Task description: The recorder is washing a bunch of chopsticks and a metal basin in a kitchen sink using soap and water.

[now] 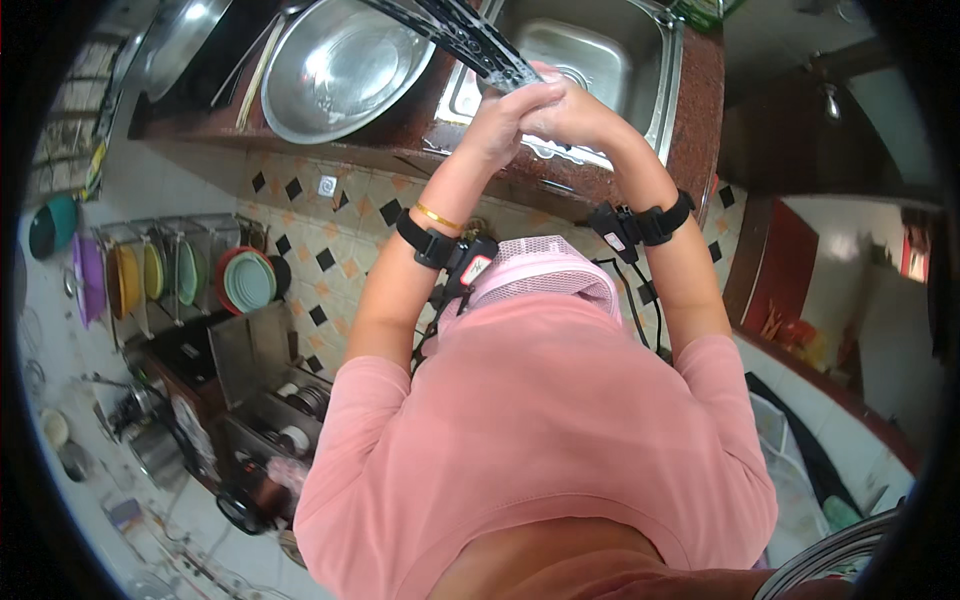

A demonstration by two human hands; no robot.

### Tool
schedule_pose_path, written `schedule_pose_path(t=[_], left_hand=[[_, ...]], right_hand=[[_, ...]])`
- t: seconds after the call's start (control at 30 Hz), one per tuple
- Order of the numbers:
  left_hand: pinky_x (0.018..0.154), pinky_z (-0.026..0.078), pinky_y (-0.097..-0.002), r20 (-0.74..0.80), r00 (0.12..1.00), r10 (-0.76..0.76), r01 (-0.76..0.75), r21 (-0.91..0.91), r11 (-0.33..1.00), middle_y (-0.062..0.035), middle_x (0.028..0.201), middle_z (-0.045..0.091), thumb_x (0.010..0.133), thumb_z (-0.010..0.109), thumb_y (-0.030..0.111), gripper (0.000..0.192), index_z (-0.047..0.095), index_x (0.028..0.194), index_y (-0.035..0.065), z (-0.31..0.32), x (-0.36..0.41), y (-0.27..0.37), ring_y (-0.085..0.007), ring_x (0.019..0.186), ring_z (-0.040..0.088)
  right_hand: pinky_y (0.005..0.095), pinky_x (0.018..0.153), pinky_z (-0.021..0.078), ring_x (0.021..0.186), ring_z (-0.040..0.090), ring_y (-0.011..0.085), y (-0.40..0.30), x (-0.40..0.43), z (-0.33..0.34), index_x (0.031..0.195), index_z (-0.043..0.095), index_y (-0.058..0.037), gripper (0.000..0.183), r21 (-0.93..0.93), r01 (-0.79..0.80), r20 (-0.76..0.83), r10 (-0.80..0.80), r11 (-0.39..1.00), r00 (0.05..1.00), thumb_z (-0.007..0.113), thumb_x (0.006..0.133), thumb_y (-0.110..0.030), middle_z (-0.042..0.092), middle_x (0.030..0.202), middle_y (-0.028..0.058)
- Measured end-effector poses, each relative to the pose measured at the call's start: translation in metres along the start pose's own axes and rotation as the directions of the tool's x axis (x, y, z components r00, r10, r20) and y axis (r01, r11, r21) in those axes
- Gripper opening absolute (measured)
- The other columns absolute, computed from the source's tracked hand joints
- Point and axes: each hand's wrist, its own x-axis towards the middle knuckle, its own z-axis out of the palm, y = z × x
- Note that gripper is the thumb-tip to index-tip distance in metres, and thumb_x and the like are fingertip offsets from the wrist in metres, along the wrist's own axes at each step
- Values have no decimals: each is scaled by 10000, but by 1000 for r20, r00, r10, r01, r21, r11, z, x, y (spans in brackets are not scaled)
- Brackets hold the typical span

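At the top of the head view, a bundle of long black sticks, apparently chopsticks (480,49), is coated with soapy foam. My left hand (501,124) and my right hand (559,109) are clasped together around its lower end, at the near edge of the stainless steel sink (665,97). The sticks slant up and left, away from me, over the space between the sink and a large steel basin (345,75). The fingers overlap, so parts of each grip are hidden. Foam and water lie on the sink's near rim. Both wrists bear black straps with small devices.
Left of the basin, light sticks (259,75) and a long metal utensil (244,60) lie on the dark red countertop (694,112). A wall rack (146,240) with colourful basins stands on the left. Below it is an open metal drawer (281,420) with dishes.
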Motion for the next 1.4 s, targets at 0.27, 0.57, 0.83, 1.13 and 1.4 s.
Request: schedule_pose_path(t=[0.27, 0.57, 0.83, 1.13, 1.4], left_hand=[[620, 451, -264, -194, 981, 25, -83, -295, 952, -63, 739, 588, 794, 580, 188, 138, 560, 729, 69, 9, 8, -9, -149, 662, 569], [578, 446, -238, -280, 925, 256, -255, 42, 966, -28, 767, 594, 770, 616, 159, 164, 610, 837, 10, 2, 12, -29, -98, 668, 554], [445, 442, -260, -107, 977, 186, -193, -63, 979, -42, 641, 547, 828, 489, 119, 109, 552, 819, 31, 2, -19, -15, -133, 524, 540], [495, 391, -243, 372, 925, 77, 132, -504, 853, -8, 574, 475, 841, 453, 374, 318, 492, 718, 84, -8, -21, -15, -123, 483, 470], [475, 387, -211, 37, 997, 75, -66, -190, 980, -11, 661, 523, 823, 454, 271, 234, 541, 844, 55, -15, -19, -5, -86, 545, 484]], right_hand=[[310, 906, 356, 1071, 457, 262, -16, -27, -3, 1144, 462, 68, 685, -189, -93, -85, 78, 978, 993, 656, 661, -377, 492, 1127, 225], [294, 848, 404, 990, 498, 212, -15, -8, 5, 1116, 467, 47, 676, -14, 51, -327, -52, 999, 944, 719, 654, -377, 517, 1051, 139], [173, 327, 292, 430, 444, 28, -37, -1, 8, 888, 575, -37, 238, 489, -101, 47, 89, 866, 995, 622, 725, -204, 576, 693, -1], [174, 330, 314, 407, 428, 36, -16, 10, 4, 798, 557, -33, 258, 551, -190, 266, 44, 813, 963, 616, 750, -279, 522, 629, 3], [170, 317, 263, 375, 369, 38, -54, 2, 23, 802, 537, -77, 363, 430, -290, -34, 336, 855, 941, 542, 779, -440, 424, 559, -38]])
